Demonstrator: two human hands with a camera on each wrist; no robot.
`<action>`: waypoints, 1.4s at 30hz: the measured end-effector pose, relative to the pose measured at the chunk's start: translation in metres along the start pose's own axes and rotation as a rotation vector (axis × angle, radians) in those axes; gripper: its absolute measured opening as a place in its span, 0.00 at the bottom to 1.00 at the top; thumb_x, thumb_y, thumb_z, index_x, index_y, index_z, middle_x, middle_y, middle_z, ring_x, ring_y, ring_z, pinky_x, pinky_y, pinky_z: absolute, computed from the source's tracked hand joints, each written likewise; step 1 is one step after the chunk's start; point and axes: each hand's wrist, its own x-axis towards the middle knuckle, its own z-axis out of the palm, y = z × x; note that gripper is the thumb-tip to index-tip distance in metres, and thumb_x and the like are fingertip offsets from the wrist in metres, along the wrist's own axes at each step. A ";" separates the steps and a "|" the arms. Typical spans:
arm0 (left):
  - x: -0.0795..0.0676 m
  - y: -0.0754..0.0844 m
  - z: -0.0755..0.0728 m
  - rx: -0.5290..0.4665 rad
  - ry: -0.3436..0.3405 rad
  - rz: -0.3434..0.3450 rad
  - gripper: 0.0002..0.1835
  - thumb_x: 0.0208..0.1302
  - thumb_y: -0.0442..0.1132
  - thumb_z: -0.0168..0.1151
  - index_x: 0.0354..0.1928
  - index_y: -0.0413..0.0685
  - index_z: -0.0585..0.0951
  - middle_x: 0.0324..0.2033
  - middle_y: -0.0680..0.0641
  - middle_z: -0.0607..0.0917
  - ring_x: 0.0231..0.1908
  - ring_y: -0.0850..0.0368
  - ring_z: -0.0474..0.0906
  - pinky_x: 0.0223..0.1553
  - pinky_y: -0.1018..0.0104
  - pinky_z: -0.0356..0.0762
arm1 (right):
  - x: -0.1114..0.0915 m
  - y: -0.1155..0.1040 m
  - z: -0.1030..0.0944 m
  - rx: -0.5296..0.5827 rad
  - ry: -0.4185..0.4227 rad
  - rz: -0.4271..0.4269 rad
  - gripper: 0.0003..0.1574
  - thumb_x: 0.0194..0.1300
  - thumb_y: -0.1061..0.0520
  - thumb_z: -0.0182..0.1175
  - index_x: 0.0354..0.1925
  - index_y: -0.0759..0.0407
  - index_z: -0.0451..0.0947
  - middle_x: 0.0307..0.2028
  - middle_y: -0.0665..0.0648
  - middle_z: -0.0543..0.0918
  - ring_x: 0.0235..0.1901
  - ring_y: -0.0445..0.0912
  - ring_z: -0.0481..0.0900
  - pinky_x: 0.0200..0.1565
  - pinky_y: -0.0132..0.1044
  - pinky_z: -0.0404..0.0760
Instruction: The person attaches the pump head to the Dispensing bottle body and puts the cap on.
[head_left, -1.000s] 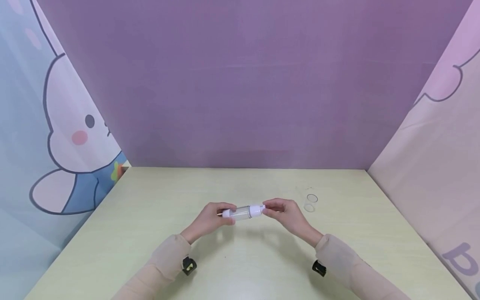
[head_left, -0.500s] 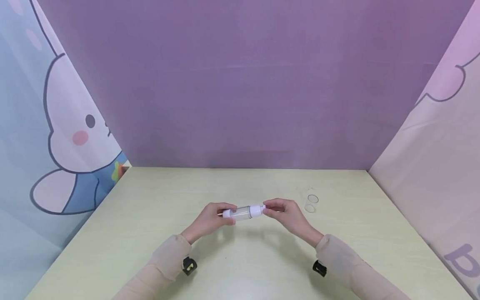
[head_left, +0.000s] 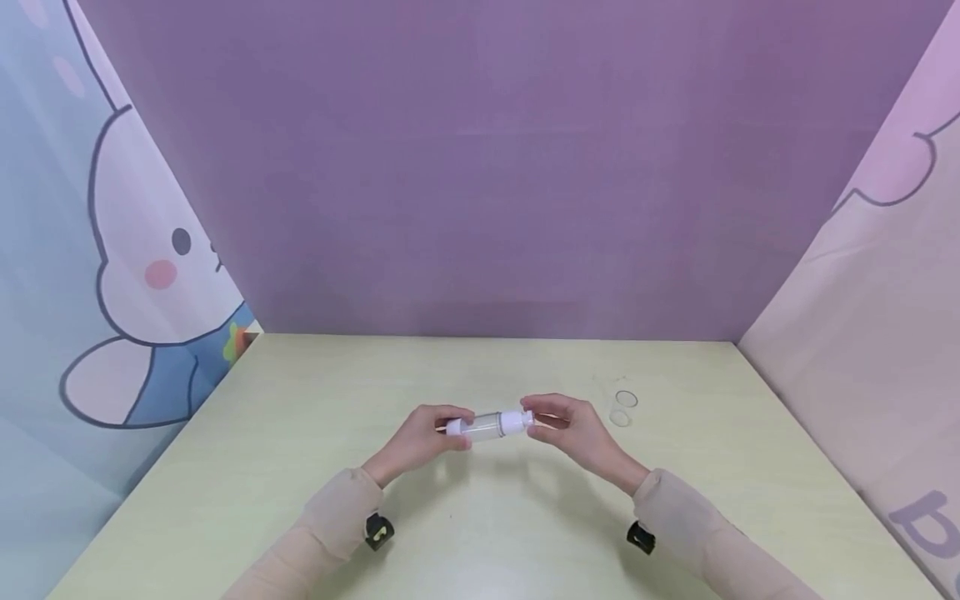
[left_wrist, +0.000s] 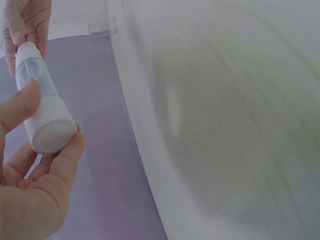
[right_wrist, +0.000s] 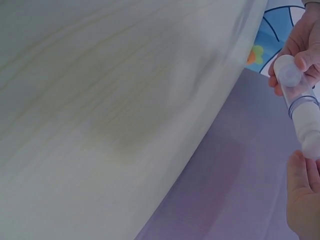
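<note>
A small clear pump bottle (head_left: pixel 482 427) with a white base and white pump collar (head_left: pixel 512 422) lies sideways between my hands, above the table. My left hand (head_left: pixel 420 435) grips its base end between thumb and fingers; the left wrist view shows the round white bottom (left_wrist: pixel 52 136) facing the camera. Around the pump head at the other end, my right hand (head_left: pixel 573 425) has its thumb and fingers spread apart, fingertips right at the head. In the right wrist view the straight fingers (right_wrist: pixel 298 172) reach up to the white pump head (right_wrist: pixel 311 144).
On the pale table (head_left: pixel 315 392), to the right of my right hand, stands a clear cylindrical cap (head_left: pixel 623 408) with a dark rim. A purple panel (head_left: pixel 495 183) rises at the table's back edge, with printed cloths (head_left: pixel 168 258) on the sides.
My right thumb and fingers have spread from a pinch on the pump head, which now shows between them. My left hand and the bottle have stayed nearly still.
</note>
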 end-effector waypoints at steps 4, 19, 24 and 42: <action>0.000 0.001 0.001 0.007 0.000 0.005 0.19 0.52 0.37 0.67 0.49 0.48 0.80 0.50 0.43 0.80 0.47 0.49 0.77 0.43 0.61 0.77 | -0.001 -0.001 0.000 -0.009 0.008 0.005 0.24 0.56 0.64 0.63 0.52 0.66 0.74 0.53 0.67 0.76 0.55 0.60 0.73 0.47 0.34 0.77; 0.002 0.009 -0.003 0.007 -0.005 0.003 0.21 0.52 0.36 0.67 0.51 0.43 0.79 0.51 0.42 0.79 0.47 0.48 0.77 0.42 0.61 0.78 | 0.002 -0.006 -0.002 -0.036 0.041 0.028 0.21 0.55 0.66 0.62 0.49 0.65 0.77 0.50 0.64 0.79 0.50 0.56 0.77 0.45 0.33 0.79; 0.000 0.007 -0.002 0.004 -0.002 -0.007 0.19 0.52 0.36 0.67 0.49 0.45 0.80 0.51 0.42 0.79 0.47 0.48 0.77 0.42 0.61 0.78 | 0.001 -0.004 -0.001 -0.041 0.025 0.035 0.21 0.56 0.64 0.63 0.50 0.65 0.76 0.51 0.64 0.78 0.51 0.56 0.77 0.45 0.33 0.78; -0.003 0.004 -0.002 0.010 0.001 0.001 0.20 0.52 0.36 0.67 0.49 0.45 0.80 0.51 0.42 0.79 0.47 0.48 0.77 0.43 0.60 0.78 | 0.000 -0.004 0.001 -0.046 0.016 0.033 0.20 0.56 0.64 0.62 0.49 0.65 0.77 0.48 0.65 0.80 0.44 0.52 0.81 0.43 0.33 0.80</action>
